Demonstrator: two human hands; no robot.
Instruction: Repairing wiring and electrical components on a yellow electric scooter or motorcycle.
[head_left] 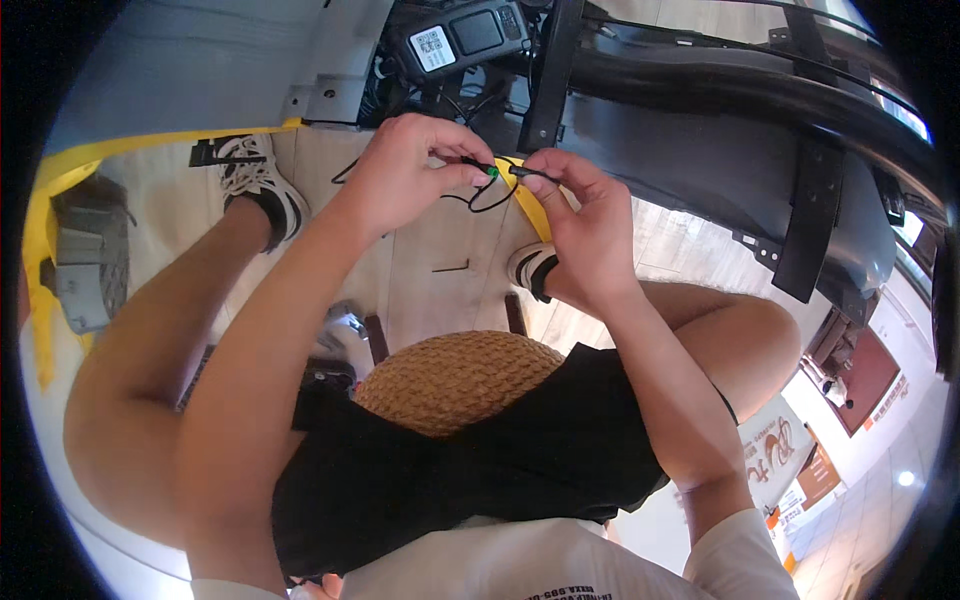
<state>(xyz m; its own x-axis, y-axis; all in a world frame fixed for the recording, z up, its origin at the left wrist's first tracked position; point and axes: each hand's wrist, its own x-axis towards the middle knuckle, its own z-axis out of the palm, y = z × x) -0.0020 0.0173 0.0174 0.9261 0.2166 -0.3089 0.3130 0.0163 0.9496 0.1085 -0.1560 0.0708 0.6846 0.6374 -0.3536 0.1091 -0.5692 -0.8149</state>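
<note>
Between thumb and fingers, my left hand [420, 165] pinches a black cable connector with a green end [491, 172]. Just to its right, my right hand [585, 205] pinches another black cable connector [518, 171]. The two ends point toward each other with a small gap between them. A thin black cable [478, 207] loops below the connectors. Above my hands, a black electronic box [465, 40] with a white label sits among wires inside the frame of a vehicle-like machine.
A black bracket [552, 85] and a thick black tube [700, 85] run above my right hand. Yellow frame parts [533, 205] edge the machine. On the wooden floor lies a hex key [451, 267]. A woven stool [460, 375] is between my legs.
</note>
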